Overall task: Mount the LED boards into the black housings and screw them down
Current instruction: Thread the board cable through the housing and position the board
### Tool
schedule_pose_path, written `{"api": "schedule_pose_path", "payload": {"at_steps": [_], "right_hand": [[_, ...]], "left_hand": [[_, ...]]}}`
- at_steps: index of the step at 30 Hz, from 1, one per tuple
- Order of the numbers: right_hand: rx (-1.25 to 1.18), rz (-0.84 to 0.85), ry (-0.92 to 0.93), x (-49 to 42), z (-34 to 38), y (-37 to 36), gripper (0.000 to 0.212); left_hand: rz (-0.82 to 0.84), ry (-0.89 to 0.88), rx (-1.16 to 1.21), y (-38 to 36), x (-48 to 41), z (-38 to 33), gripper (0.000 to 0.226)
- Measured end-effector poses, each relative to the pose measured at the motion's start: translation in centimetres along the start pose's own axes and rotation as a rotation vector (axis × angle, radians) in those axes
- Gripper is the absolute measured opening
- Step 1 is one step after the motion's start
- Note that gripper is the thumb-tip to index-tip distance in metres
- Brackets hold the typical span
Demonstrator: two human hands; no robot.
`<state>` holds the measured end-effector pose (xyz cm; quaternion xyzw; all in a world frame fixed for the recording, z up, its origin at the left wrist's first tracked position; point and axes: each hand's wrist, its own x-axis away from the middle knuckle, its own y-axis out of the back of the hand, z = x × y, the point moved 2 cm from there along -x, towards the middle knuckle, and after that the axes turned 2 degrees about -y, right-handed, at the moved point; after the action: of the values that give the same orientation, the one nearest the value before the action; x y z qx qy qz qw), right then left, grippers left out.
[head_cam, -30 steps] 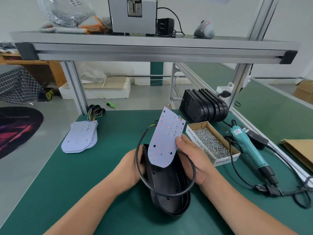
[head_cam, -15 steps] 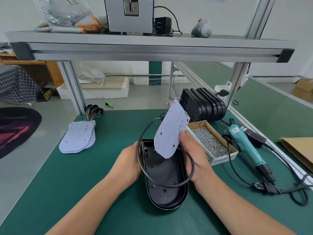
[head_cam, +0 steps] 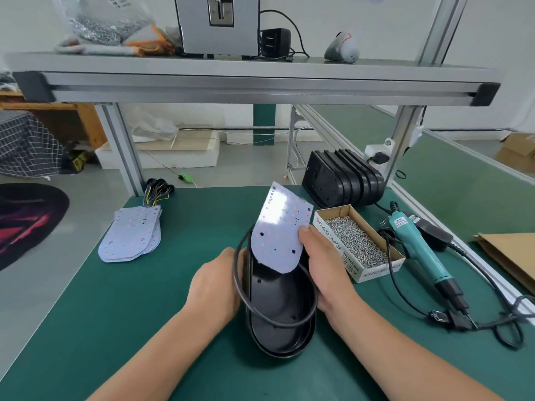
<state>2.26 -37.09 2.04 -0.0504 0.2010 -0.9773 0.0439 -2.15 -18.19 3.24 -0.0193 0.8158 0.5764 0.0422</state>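
Head view: the right hand (head_cam: 327,270) pinches the LED board (head_cam: 279,235) by its right edge, tilted up with its rounded end dipping into the black housing (head_cam: 279,322) on the green mat (head_cam: 144,299). The left hand (head_cam: 215,287) clasps the housing's left wall. A black cable (head_cam: 238,280) loops around both.

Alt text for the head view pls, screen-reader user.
A person's right hand holds a white LED board tilted over a black oval plastic housing on a green bench, the left hand gripping the housing's side. A cardboard box of screws and a teal electric screwdriver lie to the right.
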Motion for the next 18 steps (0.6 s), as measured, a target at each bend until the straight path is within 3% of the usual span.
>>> {"api": "schedule_pose_path", "payload": {"at_steps": [1,4,5,9,13,16,18], "right_hand": [[0.018,-0.030,0.024,-0.2,0.2,0.2,0.028],[0.008,-0.084,0.046,-0.9,0.8,1.0,0.028],[0.009,-0.092,0.044,-1.0,0.8,1.2,0.028],[-0.064,-0.103,0.015,-1.3,0.6,1.6,0.029],[-0.147,-0.162,-0.031,-1.7,1.2,2.7,0.030],[-0.115,-0.169,-0.039,-1.7,1.1,2.9,0.030],[-0.096,-0.161,-0.041,-1.7,0.9,2.6,0.030]], "left_hand": [[0.003,-0.006,-0.025,0.0,0.0,0.0,0.004],[0.011,-0.060,-0.185,0.1,-0.6,0.6,0.037],[0.007,-0.055,-0.190,0.3,-0.8,1.0,0.039],[-0.042,0.033,-0.196,0.7,-1.4,3.0,0.017],[-0.072,0.201,-0.167,1.7,-2.1,6.5,0.016],[-0.057,0.304,0.244,2.2,-1.9,7.8,0.029],[-0.052,0.342,0.813,2.2,-1.7,7.4,0.044]]}}
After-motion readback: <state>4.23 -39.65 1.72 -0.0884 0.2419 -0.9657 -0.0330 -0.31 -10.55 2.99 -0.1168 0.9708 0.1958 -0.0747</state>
